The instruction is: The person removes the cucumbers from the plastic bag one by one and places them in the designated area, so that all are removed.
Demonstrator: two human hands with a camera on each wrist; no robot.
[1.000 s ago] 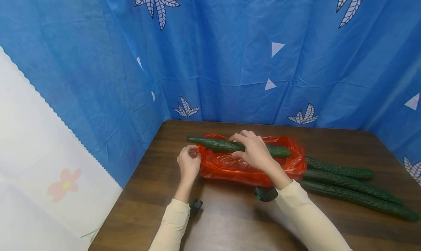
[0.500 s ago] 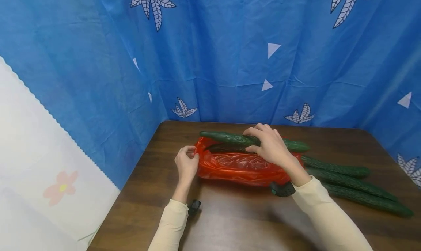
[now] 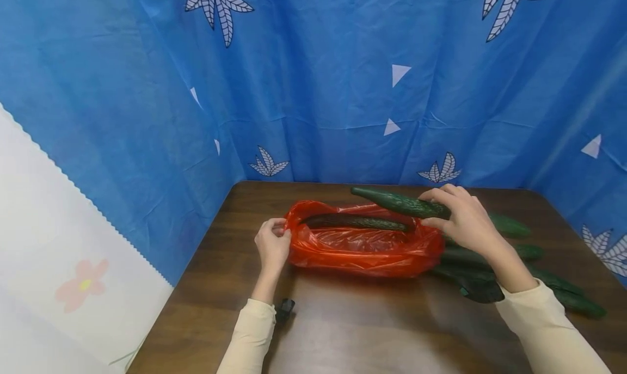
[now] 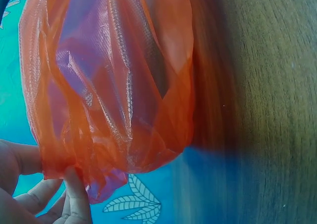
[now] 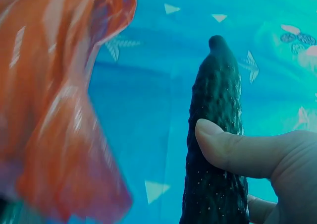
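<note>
My left hand [image 3: 272, 244] pinches the left edge of a red plastic bag [image 3: 362, 262] that lies with its mouth spread upward. In the left wrist view the bag's gathered edge [image 4: 62, 164] sits between thumb and fingers. One dark green cucumber [image 3: 357, 221] lies inside the bag. Above the bag's right end, my right hand [image 3: 460, 216] grips another cucumber [image 3: 392, 200], thumb on the near side and fingers over the top. The right wrist view shows the thumb pressed on that cucumber's bumpy skin [image 5: 213, 95], apart from the bag [image 5: 64, 110].
Several more cucumbers [image 3: 578, 300] lie side by side on the brown wooden table [image 3: 343, 319], right of the bag and partly under my right arm. A blue curtain [image 3: 313, 91] hangs behind the table, and a white cloth [image 3: 59, 243] hangs at the left.
My right hand has moved right, lifting the cucumber from over the bag's middle to its right end. The cucumber inside the bag has come into view. The left hand keeps its hold.
</note>
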